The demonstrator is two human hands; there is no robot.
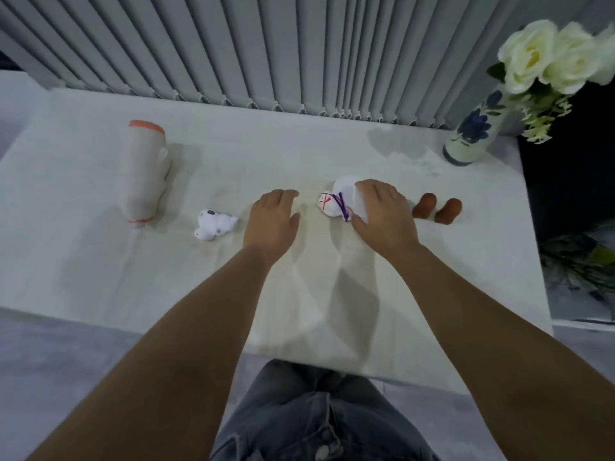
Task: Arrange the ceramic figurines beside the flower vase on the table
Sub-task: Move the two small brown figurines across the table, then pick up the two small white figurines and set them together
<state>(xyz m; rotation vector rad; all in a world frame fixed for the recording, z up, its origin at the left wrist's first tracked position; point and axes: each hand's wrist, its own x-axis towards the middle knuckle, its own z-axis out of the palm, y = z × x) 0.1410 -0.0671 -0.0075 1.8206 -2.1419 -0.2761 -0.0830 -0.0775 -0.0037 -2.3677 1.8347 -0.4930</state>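
A white figurine with a painted face and a purple ribbon [336, 202] lies on its side mid-table. My right hand [382, 214] rests over its right part, fingers curved around it. My left hand [273, 217] hovers just left of it, fingers apart and holding nothing. A small white animal figurine [214, 224] lies further left. A tall beige figurine with orange ends [144, 171] lies on its side at the far left. Two brown rounded figurines [436, 207] sit right of my right hand. The white vase with blue flowers [472, 131] stands at the back right, holding white roses [552, 58].
A white cloth covers the table [299, 294]. Grey vertical blinds [266, 48] hang behind the table's far edge. A dark gap and some foliage [579, 261] lie beyond the right edge. The near edge is just in front of my legs.
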